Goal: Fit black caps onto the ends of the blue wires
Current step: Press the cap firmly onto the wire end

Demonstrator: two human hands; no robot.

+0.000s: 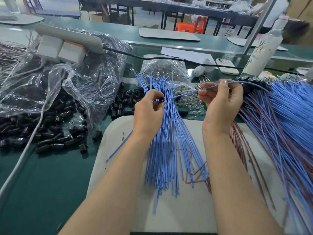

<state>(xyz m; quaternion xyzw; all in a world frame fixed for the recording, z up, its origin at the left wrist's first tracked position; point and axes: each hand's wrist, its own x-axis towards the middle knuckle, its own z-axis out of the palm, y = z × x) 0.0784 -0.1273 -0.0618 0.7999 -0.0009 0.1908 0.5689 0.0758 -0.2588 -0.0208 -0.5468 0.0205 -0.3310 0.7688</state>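
My left hand (149,112) pinches a small black cap (162,99) between thumb and fingertips above a loose bundle of blue wires (169,150). My right hand (220,100) pinches a single blue wire (184,94) that runs from its fingers leftward, its tip close to the cap. That wire's other end trails right toward a large pile of blue and brown wires with black caps fitted (279,116). Several loose black caps (50,133) lie spilled on the green table at the left.
A white mat (177,209) lies under the wires. Clear plastic bags (76,85) hold more caps at the left; a bag of clear bulbs (162,68) sits behind. A phone (227,66), a bottle (264,51) and a power strip (67,36) stand further back.
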